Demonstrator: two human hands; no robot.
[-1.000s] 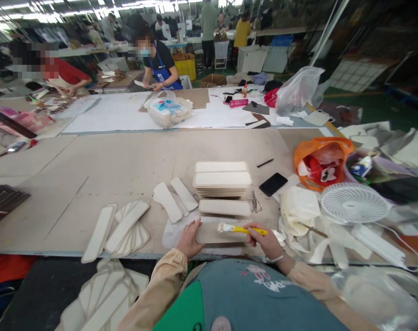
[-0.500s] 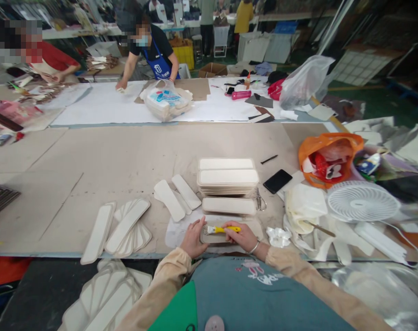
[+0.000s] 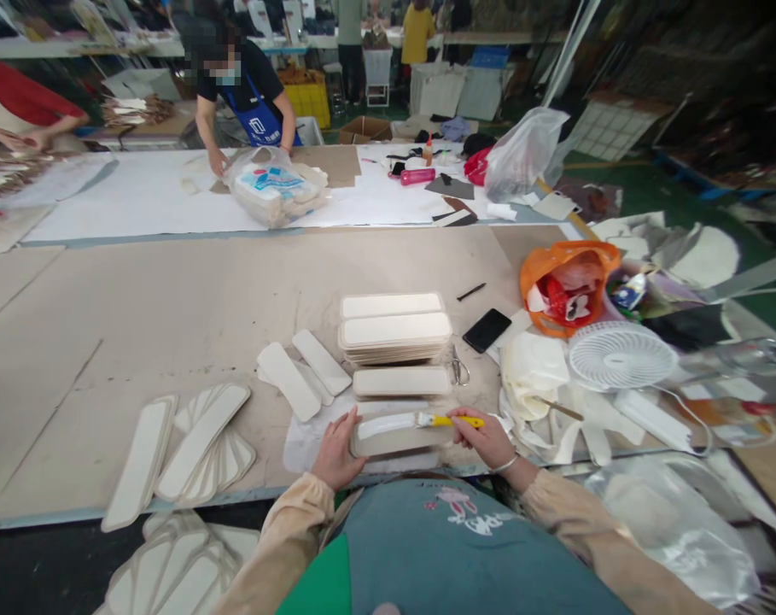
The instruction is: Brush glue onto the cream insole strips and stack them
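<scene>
One greyish panel [image 3: 400,442] lay on the table [image 3: 170,307] right in front of the worker; I took it as the centre of my clock, with twelve pointing away from the worker. At its nine o'clock end was the left hand [image 3: 337,451], fingers toward the far corner and thumb at the near edge; whether they gripped the panel or merely pressed it, I could not tell. From three o'clock came the right hand [image 3: 483,437], thumb and fingers pinched round the yellow handle of a brush [image 3: 458,421]; the bristles met the panel right of its middle, and a white streak [image 3: 388,424] ran from them toward nine along the far side.

The step in hand, as I judged it, was brushing on a white coating; the nearer side looked bare, so covering it would call for a light, even stroke with the left end held steady.

Just beyond, at twelve, sat a lone white-topped piece [image 3: 400,382], with a tall stack [image 3: 393,333] behind it; scissors [image 3: 459,369] lay near one o'clock, a phone [image 3: 487,330] farther out between one and two; at nine, well apart, spread a fan of pale pieces [image 3: 201,440].
</scene>
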